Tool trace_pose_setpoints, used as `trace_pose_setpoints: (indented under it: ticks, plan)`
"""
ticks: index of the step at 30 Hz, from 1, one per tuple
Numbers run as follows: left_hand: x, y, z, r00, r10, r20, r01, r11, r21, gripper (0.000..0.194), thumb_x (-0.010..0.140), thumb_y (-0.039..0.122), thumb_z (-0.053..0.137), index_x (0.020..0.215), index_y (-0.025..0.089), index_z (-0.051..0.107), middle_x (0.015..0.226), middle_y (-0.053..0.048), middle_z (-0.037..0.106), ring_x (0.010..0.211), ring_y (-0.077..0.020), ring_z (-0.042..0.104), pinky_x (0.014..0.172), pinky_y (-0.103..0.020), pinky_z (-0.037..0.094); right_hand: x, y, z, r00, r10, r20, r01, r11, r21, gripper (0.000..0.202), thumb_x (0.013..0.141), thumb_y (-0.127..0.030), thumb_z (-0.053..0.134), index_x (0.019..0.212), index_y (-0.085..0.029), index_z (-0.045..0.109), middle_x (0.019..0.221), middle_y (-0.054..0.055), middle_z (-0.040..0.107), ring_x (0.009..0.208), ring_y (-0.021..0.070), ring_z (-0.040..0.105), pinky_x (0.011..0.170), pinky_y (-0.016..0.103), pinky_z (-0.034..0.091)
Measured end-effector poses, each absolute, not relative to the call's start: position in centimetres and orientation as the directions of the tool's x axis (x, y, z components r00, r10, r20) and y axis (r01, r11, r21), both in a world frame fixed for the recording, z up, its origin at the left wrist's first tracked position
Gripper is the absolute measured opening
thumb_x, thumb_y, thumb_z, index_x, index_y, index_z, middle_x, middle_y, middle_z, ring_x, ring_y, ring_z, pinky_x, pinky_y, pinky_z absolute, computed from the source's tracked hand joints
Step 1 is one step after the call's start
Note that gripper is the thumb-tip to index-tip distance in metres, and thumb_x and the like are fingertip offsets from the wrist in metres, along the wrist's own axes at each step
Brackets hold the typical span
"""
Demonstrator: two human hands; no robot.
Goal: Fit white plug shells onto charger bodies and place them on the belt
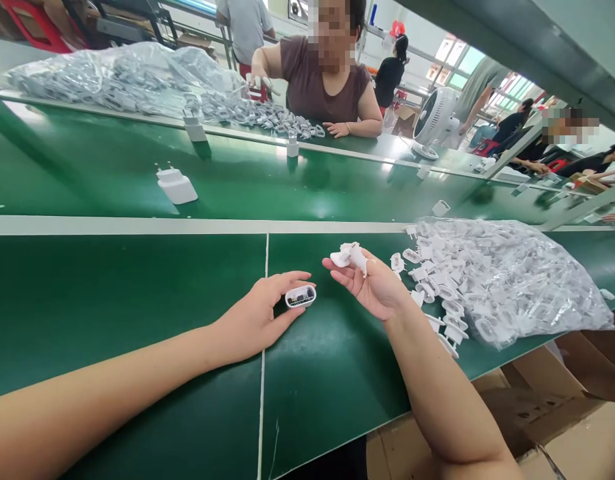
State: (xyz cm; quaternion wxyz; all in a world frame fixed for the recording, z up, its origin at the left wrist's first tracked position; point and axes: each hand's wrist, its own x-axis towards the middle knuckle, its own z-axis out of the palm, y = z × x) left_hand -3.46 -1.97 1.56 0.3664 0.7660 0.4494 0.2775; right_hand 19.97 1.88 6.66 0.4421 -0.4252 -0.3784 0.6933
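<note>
Near the white seam of the green table, my left hand (267, 307) grips a white charger housing (301, 297) between fingers and thumb. The housing's open end faces me, and dark parts with small metal bits show inside. My right hand (370, 283) is raised a little to the right, palm up, with its fingers curled around white plastic plug covers (348, 256). I cannot tell exactly how many it holds. The two hands are apart. Just right of my right hand lie loose plug covers (425, 291), spilling from a clear plastic bag (527, 280) full of them.
Beyond a pale ledge (137, 225), a green conveyor belt (87, 160) carries white chargers (176, 185). Across it sits a person (332, 87) beside another bag (117, 77) and a heap of white parts (267, 117). Cardboard boxes (552, 413) stand below the table at right.
</note>
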Motion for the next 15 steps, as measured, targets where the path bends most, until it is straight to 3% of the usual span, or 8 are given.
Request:
trace_pose_setpoints:
  ticks: [2, 4, 6, 9, 15]
  plan:
    - [-3.5, -2.2, 1.0, 0.431, 0.894, 0.122, 0.468, -0.337, 0.817, 0.057, 0.091, 0.048, 0.063, 0.143, 0.03, 0.048, 0.137, -0.007, 0.064, 0.125, -0.0294, 0.059, 0.108, -0.046, 0.049, 19.5, 1.7, 6.3, -0.196, 0.934, -0.298, -0.251, -0.341, -0.906, 0.029, 0.078, -0.044, 0.082, 0.091, -0.023, 0.066, 0.103, 0.002, 0.074, 0.097, 0.018, 0.073, 0.075, 0.027, 0.06]
    - [-3.4, -2.0, 0.9, 0.406, 0.904, 0.136, 0.462, -0.332, 0.823, 0.059, 0.085, 0.048, 0.07, 0.138, 0.028, 0.053, 0.13, -0.008, 0.065, 0.119, -0.0292, 0.061, 0.101, -0.044, 0.053, 19.1, 1.7, 5.8, -0.115, 0.944, -0.308, -0.198, -0.326, -0.924, 0.031, 0.073, -0.045, 0.084, 0.085, -0.022, 0.067, 0.091, 0.001, 0.073, 0.079, 0.014, 0.069, 0.06, 0.023, 0.053]
    - [-3.3, -1.7, 1.1, 0.396, 0.907, 0.142, 0.462, -0.331, 0.823, 0.046, 0.086, 0.049, 0.071, 0.125, 0.027, 0.061, 0.121, -0.007, 0.068, 0.111, -0.0282, 0.062, 0.095, -0.043, 0.055, 18.7, 1.6, 5.5, -0.067, 0.952, -0.3, -0.145, -0.307, -0.941, 0.035, 0.067, -0.047, 0.087, 0.078, -0.021, 0.066, 0.077, 0.0, 0.069, 0.065, 0.0115, 0.062, 0.052, 0.021, 0.045]
    - [-3.3, -1.4, 1.3, 0.433, 0.885, 0.174, 0.435, -0.374, 0.82, 0.029, 0.092, 0.047, 0.063, 0.112, 0.027, 0.067, 0.112, -0.005, 0.071, 0.106, -0.0266, 0.062, 0.092, -0.042, 0.053, 18.3, 1.4, 5.4, -0.073, 0.951, -0.3, -0.079, -0.306, -0.949, 0.038, 0.059, -0.045, 0.09, 0.079, -0.021, 0.068, 0.077, 0.001, 0.07, 0.065, 0.0137, 0.063, 0.052, 0.023, 0.044]
    - [-3.5, -1.2, 0.8, 0.448, 0.874, 0.189, 0.41, -0.389, 0.825, 0.028, 0.092, 0.045, 0.064, 0.113, 0.027, 0.068, 0.11, -0.004, 0.072, 0.104, -0.0259, 0.061, 0.09, -0.04, 0.053, 18.0, 0.8, 5.5, -0.108, 0.967, -0.231, 0.026, -0.23, -0.973, 0.035, 0.061, -0.036, 0.091, 0.09, -0.022, 0.075, 0.081, 0.001, 0.073, 0.063, 0.0117, 0.059, 0.052, 0.024, 0.043]
